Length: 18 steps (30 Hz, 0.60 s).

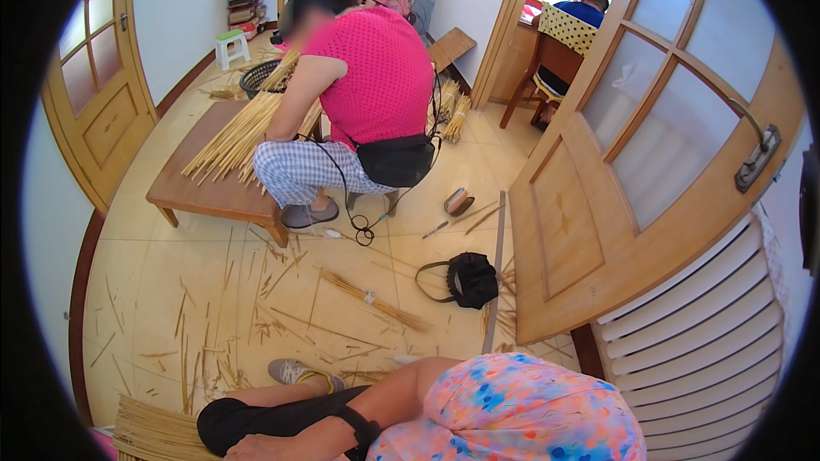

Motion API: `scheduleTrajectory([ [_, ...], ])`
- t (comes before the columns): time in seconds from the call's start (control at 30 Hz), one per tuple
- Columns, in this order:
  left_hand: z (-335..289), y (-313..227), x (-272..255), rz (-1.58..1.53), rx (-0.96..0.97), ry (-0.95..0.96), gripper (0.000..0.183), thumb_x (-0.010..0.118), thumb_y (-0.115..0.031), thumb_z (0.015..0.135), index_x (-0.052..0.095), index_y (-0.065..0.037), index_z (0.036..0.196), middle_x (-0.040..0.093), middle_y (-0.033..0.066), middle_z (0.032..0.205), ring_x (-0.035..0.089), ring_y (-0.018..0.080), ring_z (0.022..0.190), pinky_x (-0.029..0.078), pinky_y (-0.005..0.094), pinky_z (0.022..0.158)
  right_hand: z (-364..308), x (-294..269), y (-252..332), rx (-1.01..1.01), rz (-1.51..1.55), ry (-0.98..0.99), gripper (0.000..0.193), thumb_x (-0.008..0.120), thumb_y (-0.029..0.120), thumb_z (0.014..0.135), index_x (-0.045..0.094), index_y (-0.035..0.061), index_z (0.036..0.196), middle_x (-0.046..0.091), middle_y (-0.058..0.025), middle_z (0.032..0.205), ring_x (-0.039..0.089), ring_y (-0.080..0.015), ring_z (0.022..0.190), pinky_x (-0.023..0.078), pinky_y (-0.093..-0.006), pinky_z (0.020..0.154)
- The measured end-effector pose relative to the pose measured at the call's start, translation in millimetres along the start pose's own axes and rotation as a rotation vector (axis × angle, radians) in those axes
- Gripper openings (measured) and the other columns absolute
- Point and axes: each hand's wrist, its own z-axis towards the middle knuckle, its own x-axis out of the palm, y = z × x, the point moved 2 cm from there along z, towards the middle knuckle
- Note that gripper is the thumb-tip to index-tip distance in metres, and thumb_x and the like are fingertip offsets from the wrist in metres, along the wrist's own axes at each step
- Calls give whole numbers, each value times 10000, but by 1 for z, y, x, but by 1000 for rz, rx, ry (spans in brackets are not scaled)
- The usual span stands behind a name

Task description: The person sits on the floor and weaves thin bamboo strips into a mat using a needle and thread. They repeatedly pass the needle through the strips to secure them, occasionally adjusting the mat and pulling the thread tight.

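Note:
My right hand (266, 447) is at the lower edge, close to the black covering (235, 427) over a bent leg; a black strap circles its wrist. Its fingers are mostly cut off by the edge, so I cannot see what they hold, if anything. A bundle of thin straw-coloured stalks (154, 427) lies just left of that black covering. Floral cloth (530, 401) in pink, orange and blue covers the upper part of the arm. A grey shoe (299, 373) shows beyond the leg. My left hand is out of view.
A person in a pink top (380, 60) sits bent over a low brown table (184, 183) piled with stalks (226, 141). On the tiled floor lie a tied stalk bundle (367, 297), scattered pieces and a black bag (472, 280). An open door (581, 205) and radiator (700, 333) stand at right.

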Motion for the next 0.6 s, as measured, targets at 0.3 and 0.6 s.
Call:
scheduleTrajectory([
  [0.3,11,0,3,-192,-258,37,84,655,-46,936,650,28,896,637,112,772,607,194,707,510,319,658,-2,-9,-1,111,127,-98,216,687,242,862,657,30,831,671,-162,778,667,-362,726,509,-453,623],
  [0.6,28,0,5,-402,-544,-34,124,607,-26,952,610,25,840,586,84,705,551,156,666,473,290,632,8,-1,-34,-86,281,-269,171,678,194,899,648,52,809,640,-126,720,648,-320,661,493,-400,573],
])
